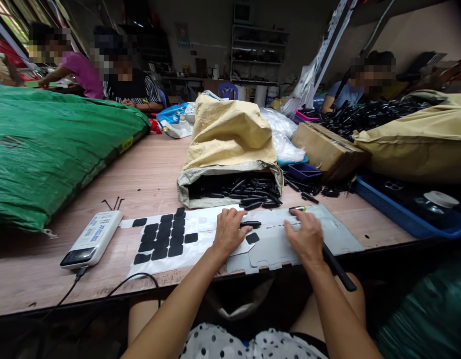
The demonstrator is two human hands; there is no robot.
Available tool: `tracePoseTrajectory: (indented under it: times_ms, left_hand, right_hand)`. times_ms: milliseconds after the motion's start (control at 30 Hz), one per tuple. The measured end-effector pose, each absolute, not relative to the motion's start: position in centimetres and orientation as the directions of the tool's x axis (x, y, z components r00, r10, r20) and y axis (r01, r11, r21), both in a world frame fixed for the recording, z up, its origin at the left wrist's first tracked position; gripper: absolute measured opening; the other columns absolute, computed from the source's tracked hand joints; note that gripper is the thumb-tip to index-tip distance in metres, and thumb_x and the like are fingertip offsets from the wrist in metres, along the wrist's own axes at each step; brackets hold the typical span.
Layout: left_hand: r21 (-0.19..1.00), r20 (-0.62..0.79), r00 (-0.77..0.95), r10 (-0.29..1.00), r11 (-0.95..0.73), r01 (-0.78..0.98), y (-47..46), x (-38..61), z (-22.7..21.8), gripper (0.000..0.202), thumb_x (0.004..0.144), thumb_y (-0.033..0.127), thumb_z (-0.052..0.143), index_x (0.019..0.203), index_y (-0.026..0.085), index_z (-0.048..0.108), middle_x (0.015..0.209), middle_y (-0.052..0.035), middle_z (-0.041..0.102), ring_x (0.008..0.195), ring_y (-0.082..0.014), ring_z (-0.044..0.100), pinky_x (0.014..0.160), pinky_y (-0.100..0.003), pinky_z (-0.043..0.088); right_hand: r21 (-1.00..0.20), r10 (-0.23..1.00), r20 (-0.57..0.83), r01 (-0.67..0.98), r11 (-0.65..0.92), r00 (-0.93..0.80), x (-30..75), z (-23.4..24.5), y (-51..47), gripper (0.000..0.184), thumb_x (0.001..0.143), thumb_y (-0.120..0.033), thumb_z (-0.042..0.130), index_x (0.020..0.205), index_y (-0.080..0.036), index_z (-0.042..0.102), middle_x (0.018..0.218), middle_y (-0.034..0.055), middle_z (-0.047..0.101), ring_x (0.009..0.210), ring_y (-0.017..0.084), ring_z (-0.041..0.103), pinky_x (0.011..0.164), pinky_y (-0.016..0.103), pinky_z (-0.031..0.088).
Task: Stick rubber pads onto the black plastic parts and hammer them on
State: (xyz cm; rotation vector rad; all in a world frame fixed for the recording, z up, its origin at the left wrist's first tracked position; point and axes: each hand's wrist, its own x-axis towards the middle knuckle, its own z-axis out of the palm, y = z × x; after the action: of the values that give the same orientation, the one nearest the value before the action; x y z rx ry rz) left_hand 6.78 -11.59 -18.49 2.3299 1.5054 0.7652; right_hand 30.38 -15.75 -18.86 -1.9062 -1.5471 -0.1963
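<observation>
My left hand pinches a short black pen-like piece between thumb and fingers, low over the grey board. Close to the right, my right hand is curled, slightly blurred, with a long black stick-like tool running out from under it past the table's front edge. A small yellow-green item shows at its fingertips; whether it belongs to the tool I cannot tell. Beside my left hand, white backing sheets carry rows of black rounded-square stickers. One loose sticker lies by my left thumb.
A tan sack lies open towards me, spilling black pen-like pieces. A white power bank with cables stands left, before a big green sack. Right are a cardboard box and a blue tray. Several people sit beyond.
</observation>
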Motion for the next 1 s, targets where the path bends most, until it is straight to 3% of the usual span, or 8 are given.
tracePoseTrajectory:
  times_ms: [100,167,233,333,467,533,733,1000]
  left_hand:
    - [0.512,0.288,0.310,0.906,-0.419,0.750,-11.6,7.0,-18.6,0.032,0.084,0.034,0.079,0.113,0.026,0.070,0.106,-0.0047,0.065,0.108,-0.0275,0.049,0.097,-0.044,0.037]
    - [0.534,0.273,0.316,0.908,-0.417,0.736,-11.9,6.6,-18.1,0.019,0.083,0.032,0.079,0.100,0.025,0.072,0.101,-0.0038,0.066,0.107,-0.0272,0.049,0.096,-0.044,0.036]
    - [0.556,0.253,0.329,0.910,-0.415,0.720,-12.4,5.8,-17.6,0.013,0.083,0.029,0.078,0.093,0.025,0.071,0.095,-0.0026,0.067,0.106,-0.0266,0.050,0.095,-0.044,0.035]
    - [0.603,0.208,0.342,0.916,-0.395,0.693,-13.4,4.0,-17.3,0.012,0.084,0.027,0.076,0.094,0.025,0.070,0.092,-0.0008,0.069,0.101,-0.0252,0.052,0.092,-0.043,0.035]
    - [0.649,0.177,0.344,0.922,-0.373,0.663,-14.2,2.6,-17.8,0.014,0.083,0.029,0.075,0.097,0.026,0.072,0.092,-0.0007,0.070,0.100,-0.0250,0.053,0.092,-0.043,0.036]
    - [0.650,0.181,0.338,0.924,-0.370,0.664,-14.3,2.6,-18.1,0.015,0.082,0.030,0.076,0.097,0.027,0.074,0.091,-0.0009,0.070,0.101,-0.0257,0.052,0.093,-0.043,0.036]
    - [0.673,0.155,0.320,0.935,-0.337,0.658,-14.0,2.9,-18.1,0.015,0.079,0.030,0.077,0.095,0.030,0.077,0.089,-0.0006,0.071,0.102,-0.0263,0.052,0.093,-0.044,0.035]
    - [0.691,0.108,0.302,0.947,-0.290,0.663,-13.9,2.9,-17.9,0.014,0.076,0.029,0.078,0.090,0.028,0.077,0.086,0.0007,0.071,0.098,-0.0246,0.053,0.090,-0.042,0.034]
  right_hand:
    - [-0.298,0.748,0.425,0.859,-0.417,0.511,33.9,-19.0,-16.3,0.047,0.085,-0.049,0.060,0.121,-0.018,0.066,0.115,0.0179,0.061,0.107,0.036,0.054,0.085,0.047,0.042]
    - [-0.270,0.799,0.296,0.848,-0.455,0.523,35.6,-19.0,-16.3,0.041,0.088,-0.051,0.055,0.109,-0.020,0.068,0.107,0.0166,0.062,0.101,0.034,0.056,0.080,0.045,0.043]
    - [-0.299,0.844,0.218,0.857,-0.420,0.490,36.4,-19.0,-16.3,0.032,0.089,-0.047,0.052,0.095,-0.020,0.067,0.098,0.0145,0.063,0.093,0.031,0.057,0.077,0.042,0.043]
    - [-0.435,0.830,0.280,0.835,-0.338,0.482,35.5,-18.5,-16.7,0.024,0.085,-0.043,0.055,0.088,-0.020,0.060,0.091,0.0124,0.062,0.086,0.027,0.058,0.075,0.039,0.045]
    - [-0.720,0.884,0.218,0.680,-0.142,0.415,30.9,-17.2,-18.6,0.028,0.084,-0.044,0.059,0.102,-0.023,0.054,0.081,0.0043,0.066,0.070,0.021,0.061,0.068,0.033,0.047]
    - [-0.778,0.936,0.182,0.627,-0.050,0.300,28.2,-16.4,-19.8,0.031,0.088,-0.043,0.058,0.112,-0.024,0.053,0.081,0.0023,0.068,0.070,0.021,0.063,0.069,0.031,0.048]
    - [-0.786,0.983,0.183,0.602,0.140,0.011,23.2,-15.2,-21.4,0.034,0.098,-0.038,0.049,0.127,-0.024,0.058,0.090,0.0044,0.071,0.073,0.019,0.066,0.069,0.029,0.052]
    - [-0.585,0.934,0.346,0.758,0.288,-0.088,20.5,-15.6,-21.3,0.034,0.101,-0.025,0.043,0.131,-0.022,0.059,0.117,0.0094,0.073,0.104,0.025,0.071,0.089,0.035,0.055]
